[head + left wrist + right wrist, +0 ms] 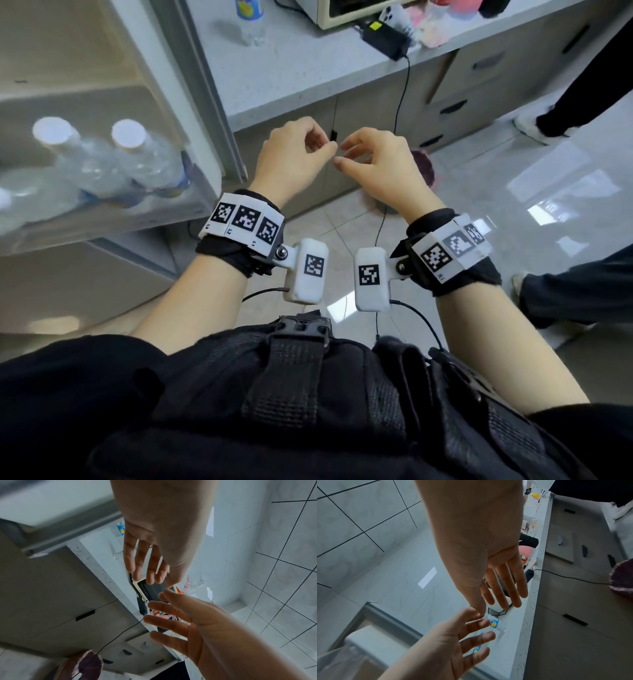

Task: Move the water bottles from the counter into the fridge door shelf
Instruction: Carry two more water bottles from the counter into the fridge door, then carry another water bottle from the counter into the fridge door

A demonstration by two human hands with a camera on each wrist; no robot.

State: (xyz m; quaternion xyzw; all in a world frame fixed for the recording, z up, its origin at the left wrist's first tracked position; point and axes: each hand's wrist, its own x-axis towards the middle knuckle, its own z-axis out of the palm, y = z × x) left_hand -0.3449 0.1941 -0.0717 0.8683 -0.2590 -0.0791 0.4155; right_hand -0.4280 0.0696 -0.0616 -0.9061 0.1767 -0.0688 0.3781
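A clear water bottle with a blue and yellow label stands on the pale speckled counter, far from both hands; the same bottle shows in the right wrist view. The open fridge door shelf at the left holds clear white-capped bottles. My left hand and right hand hover side by side in front of the counter's edge, fingertips almost meeting, both empty. In the wrist views the fingers are loosely extended.
A cream appliance, a black power adapter with a hanging cable, a phone and pink items sit on the counter to the right. Drawers lie below. A purplish bin stands on the floor. Another person's legs are at the right.
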